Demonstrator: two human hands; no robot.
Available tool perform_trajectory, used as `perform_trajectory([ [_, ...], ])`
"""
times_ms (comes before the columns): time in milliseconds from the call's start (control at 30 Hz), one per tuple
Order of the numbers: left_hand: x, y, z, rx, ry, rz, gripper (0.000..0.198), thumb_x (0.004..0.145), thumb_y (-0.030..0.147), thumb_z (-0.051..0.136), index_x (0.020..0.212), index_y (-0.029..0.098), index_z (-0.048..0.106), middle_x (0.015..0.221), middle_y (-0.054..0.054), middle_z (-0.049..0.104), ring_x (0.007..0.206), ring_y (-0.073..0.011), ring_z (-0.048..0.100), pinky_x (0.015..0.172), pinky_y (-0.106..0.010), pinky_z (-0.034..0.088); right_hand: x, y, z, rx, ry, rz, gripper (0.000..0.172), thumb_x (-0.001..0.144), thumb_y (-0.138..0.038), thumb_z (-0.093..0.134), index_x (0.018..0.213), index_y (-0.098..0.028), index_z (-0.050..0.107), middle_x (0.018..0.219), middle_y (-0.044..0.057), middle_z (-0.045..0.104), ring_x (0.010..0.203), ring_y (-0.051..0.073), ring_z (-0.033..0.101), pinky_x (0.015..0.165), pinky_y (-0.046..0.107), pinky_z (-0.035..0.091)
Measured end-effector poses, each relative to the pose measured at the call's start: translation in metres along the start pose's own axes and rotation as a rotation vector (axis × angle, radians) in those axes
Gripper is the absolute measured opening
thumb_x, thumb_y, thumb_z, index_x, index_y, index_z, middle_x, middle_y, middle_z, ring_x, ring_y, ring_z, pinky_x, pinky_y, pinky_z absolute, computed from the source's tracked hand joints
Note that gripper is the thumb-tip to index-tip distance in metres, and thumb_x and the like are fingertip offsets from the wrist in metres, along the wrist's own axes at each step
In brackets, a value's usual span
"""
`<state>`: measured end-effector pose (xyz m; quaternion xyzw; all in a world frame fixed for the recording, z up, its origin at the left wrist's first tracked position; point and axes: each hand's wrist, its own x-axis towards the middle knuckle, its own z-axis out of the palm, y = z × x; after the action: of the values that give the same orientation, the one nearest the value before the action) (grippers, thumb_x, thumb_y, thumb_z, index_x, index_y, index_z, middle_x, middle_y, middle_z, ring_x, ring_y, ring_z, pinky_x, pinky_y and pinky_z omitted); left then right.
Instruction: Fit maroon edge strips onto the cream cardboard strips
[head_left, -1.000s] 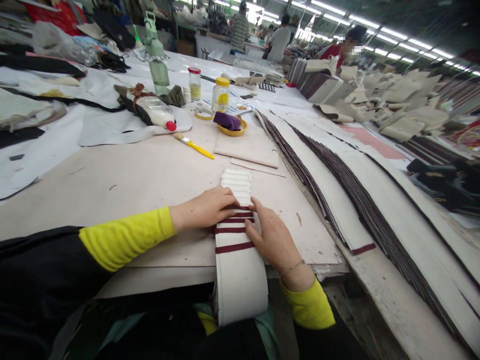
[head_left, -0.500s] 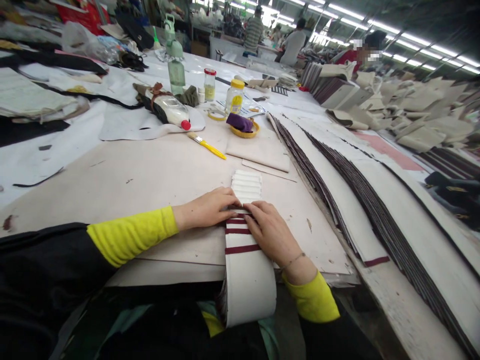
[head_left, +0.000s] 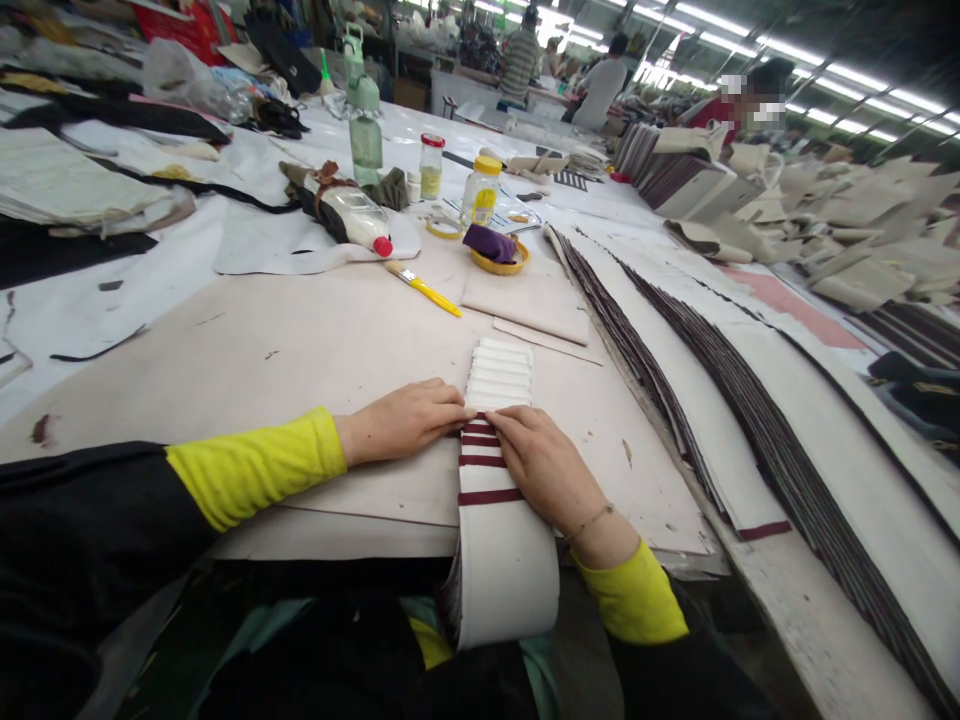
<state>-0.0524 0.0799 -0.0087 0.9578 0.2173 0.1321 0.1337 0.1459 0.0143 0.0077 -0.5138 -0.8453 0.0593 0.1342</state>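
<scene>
A fanned stack of white strips with dark red edges point(head_left: 495, 470) lies on the board in front of me and droops over the table's near edge. My left hand point(head_left: 405, 420) rests flat beside it, fingertips pressing the strips' left side. My right hand point(head_left: 544, 465) lies over the strips from the right, fingers stretched out flat and pressing down. Beyond the fingers, several white strip ends point(head_left: 501, 375) sit fanned like steps. Both sleeves are yellow under black.
A yellow-handled brush point(head_left: 424, 287), a yellow dish with a purple cloth point(head_left: 495, 250), glue jars point(head_left: 480, 192) and a green bottle point(head_left: 365, 125) stand farther back. Long rows of overlapped strips point(head_left: 675, 380) run along the right. Other people work at the far tables.
My right hand has slid slightly up and left over the strips, covering more red edges. My view has shifted a little; the left hand stays pressed in place.
</scene>
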Motion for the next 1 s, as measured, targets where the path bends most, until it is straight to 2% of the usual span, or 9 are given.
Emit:
perform_trajectory([
  [133, -0.007, 0.004, -0.002, -0.052, -0.012, -0.050, 0.034, 0.091, 0.024, 0.032, 0.119, 0.016, 0.050, 0.103, -0.009, 0.054, 0.097, -0.0178, 0.047, 0.089, -0.032, 0.037, 0.000, 0.000, 0.002, -0.018, -0.004, 0.019, 0.030, 0.084, -0.014, 0.039, 0.109, -0.014, 0.055, 0.099, 0.010, 0.058, 0.095, 0.021, 0.051, 0.086, 0.036, 0.044],
  [233, -0.016, 0.024, -0.007, -0.196, 0.061, -0.191, 0.037, 0.090, 0.032, 0.035, 0.121, 0.016, 0.046, 0.116, -0.009, 0.049, 0.108, -0.0181, 0.045, 0.095, -0.032, 0.035, -0.002, -0.001, 0.003, -0.012, 0.038, 0.039, 0.028, 0.085, -0.015, 0.038, 0.106, -0.017, 0.056, 0.097, 0.009, 0.058, 0.094, 0.021, 0.051, 0.084, 0.035, 0.043],
  [333, -0.027, 0.054, -0.004, -0.280, 0.124, -0.278, 0.063, 0.081, 0.049, 0.047, 0.132, 0.016, 0.031, 0.135, -0.012, 0.033, 0.123, -0.0230, 0.031, 0.103, -0.037, 0.027, -0.001, 0.000, 0.004, -0.052, 0.094, 0.106, 0.021, 0.085, -0.018, 0.038, 0.095, -0.017, 0.057, 0.090, 0.009, 0.057, 0.089, 0.022, 0.050, 0.081, 0.035, 0.042],
  [433, -0.033, 0.076, 0.008, -0.299, 0.078, -0.334, 0.089, 0.070, 0.059, 0.053, 0.137, 0.014, 0.017, 0.143, -0.013, 0.018, 0.130, -0.0260, 0.019, 0.106, -0.040, 0.021, 0.006, 0.006, 0.005, -0.071, 0.136, 0.191, 0.019, 0.085, -0.023, 0.038, 0.078, -0.018, 0.055, 0.079, 0.008, 0.055, 0.082, 0.022, 0.049, 0.078, 0.037, 0.039],
  [600, -0.032, 0.082, 0.019, -0.306, 0.037, -0.419, 0.092, 0.071, 0.057, 0.053, 0.138, 0.012, 0.010, 0.145, -0.014, 0.009, 0.133, -0.0256, 0.012, 0.107, -0.040, 0.018, 0.020, 0.023, -0.003, 0.283, 0.185, 0.386, 0.032, 0.083, -0.038, 0.037, 0.057, -0.021, 0.044, 0.061, 0.001, 0.048, 0.067, 0.018, 0.048, 0.068, 0.033, 0.039],
  [667, -0.031, 0.081, 0.018, -0.324, 0.041, -0.436, 0.093, 0.070, 0.056, 0.053, 0.138, 0.011, 0.008, 0.145, -0.015, 0.009, 0.133, -0.0263, 0.011, 0.106, -0.041, 0.019, 0.018, 0.027, -0.010, 0.486, 0.184, 0.434, 0.038, 0.085, -0.045, 0.032, 0.061, -0.020, 0.048, 0.061, 0.000, 0.051, 0.063, 0.016, 0.049, 0.063, 0.030, 0.040],
  [767, -0.031, 0.080, 0.019, -0.344, 0.054, -0.448, 0.095, 0.070, 0.056, 0.055, 0.139, 0.011, 0.007, 0.145, -0.015, 0.009, 0.133, -0.0264, 0.011, 0.107, -0.042, 0.018, 0.001, 0.025, -0.018, 1.016, 0.158, 0.501, 0.042, 0.084, -0.052, 0.032, 0.082, -0.019, 0.058, 0.073, 0.001, 0.061, 0.068, 0.015, 0.056, 0.064, 0.029, 0.044],
  [867, -0.033, 0.081, 0.021, -0.359, 0.082, -0.425, 0.090, 0.070, 0.055, 0.055, 0.138, 0.014, 0.013, 0.145, -0.012, 0.012, 0.132, -0.0252, 0.013, 0.108, -0.041, 0.017, -0.022, 0.016, -0.019, 1.341, 0.017, 0.454, 0.037, 0.082, -0.048, 0.044, 0.101, -0.021, 0.058, 0.094, 0.004, 0.065, 0.084, 0.018, 0.059, 0.074, 0.032, 0.046],
  [1000, -0.034, 0.083, 0.022, -0.390, 0.116, -0.381, 0.073, 0.073, 0.048, 0.057, 0.134, 0.021, 0.028, 0.143, -0.008, 0.019, 0.132, -0.0250, 0.015, 0.107, -0.041, 0.019, -0.043, 0.007, -0.013, 1.290, -0.219, 0.350, 0.036, 0.074, -0.034, 0.061, 0.108, -0.021, 0.059, 0.106, 0.004, 0.064, 0.100, 0.021, 0.056, 0.088, 0.036, 0.042],
])
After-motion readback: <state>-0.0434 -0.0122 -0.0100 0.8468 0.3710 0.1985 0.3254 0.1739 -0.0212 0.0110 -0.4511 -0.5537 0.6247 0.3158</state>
